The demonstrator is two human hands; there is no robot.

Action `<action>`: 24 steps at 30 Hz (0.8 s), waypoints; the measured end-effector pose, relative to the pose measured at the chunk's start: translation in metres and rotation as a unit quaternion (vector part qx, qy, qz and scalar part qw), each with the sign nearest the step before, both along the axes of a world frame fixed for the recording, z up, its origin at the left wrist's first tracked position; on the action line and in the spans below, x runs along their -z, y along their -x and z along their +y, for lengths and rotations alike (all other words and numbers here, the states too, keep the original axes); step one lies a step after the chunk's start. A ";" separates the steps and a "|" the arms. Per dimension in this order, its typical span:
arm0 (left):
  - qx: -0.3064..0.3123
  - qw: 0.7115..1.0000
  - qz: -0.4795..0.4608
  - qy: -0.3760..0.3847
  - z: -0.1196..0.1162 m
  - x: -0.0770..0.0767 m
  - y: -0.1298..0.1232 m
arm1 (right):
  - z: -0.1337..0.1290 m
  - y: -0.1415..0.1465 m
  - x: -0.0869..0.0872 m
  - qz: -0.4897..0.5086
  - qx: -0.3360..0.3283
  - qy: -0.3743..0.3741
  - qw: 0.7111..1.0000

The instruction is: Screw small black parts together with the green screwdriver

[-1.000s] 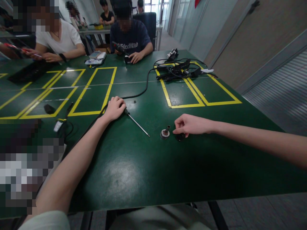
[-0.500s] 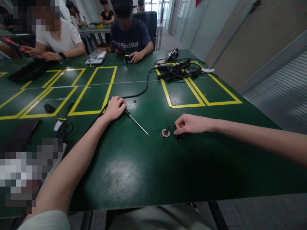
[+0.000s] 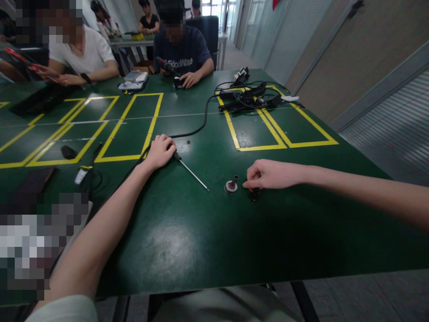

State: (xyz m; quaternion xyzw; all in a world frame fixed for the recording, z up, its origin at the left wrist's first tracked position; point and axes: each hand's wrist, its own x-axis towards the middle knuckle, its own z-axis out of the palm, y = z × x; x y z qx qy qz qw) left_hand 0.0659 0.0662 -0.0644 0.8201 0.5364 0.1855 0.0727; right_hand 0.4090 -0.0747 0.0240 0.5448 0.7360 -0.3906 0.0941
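Observation:
My left hand (image 3: 161,150) rests on the table, its fingers wrapped over the dark handle of a screwdriver (image 3: 194,174). The metal shaft lies bare, its tip pointing right and toward me. A small round metal part with an upright stem (image 3: 231,185) stands on the table just left of my right hand (image 3: 259,174). That hand is closed, thumb and fingers together, at a small black round part (image 3: 254,196), which is partly hidden beneath the fingers.
A black cable (image 3: 191,133) runs past my left hand to a tangle of black leads (image 3: 250,98) at the back right. At left lie a black block (image 3: 68,152) and a dark flat case (image 3: 31,181). Two people sit across the green table (image 3: 187,232), marked with yellow tape.
My right hand has shifted slightly to the right, and the black round part has moved with it. The left hand, screwdriver and metal part stay put.

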 end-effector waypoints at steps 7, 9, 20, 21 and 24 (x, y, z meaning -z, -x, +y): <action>0.002 1.000 0.001 -0.003 0.000 0.001 0.000 | -0.016 -0.011 -0.006 0.021 -0.017 -0.086 0.996; -0.001 1.000 0.001 -0.004 0.001 0.001 0.000 | -0.022 -0.014 -0.007 0.028 -0.005 -0.103 0.994; 0.000 1.000 0.001 0.001 -0.001 -0.002 0.000 | -0.060 -0.016 0.029 0.061 0.007 -0.202 0.977; -0.001 1.000 0.001 0.003 -0.002 -0.002 0.000 | -0.060 -0.015 0.029 0.069 0.011 -0.208 0.976; -0.002 1.000 0.002 0.007 -0.002 -0.003 0.000 | -0.058 -0.012 0.025 0.097 0.016 -0.222 0.970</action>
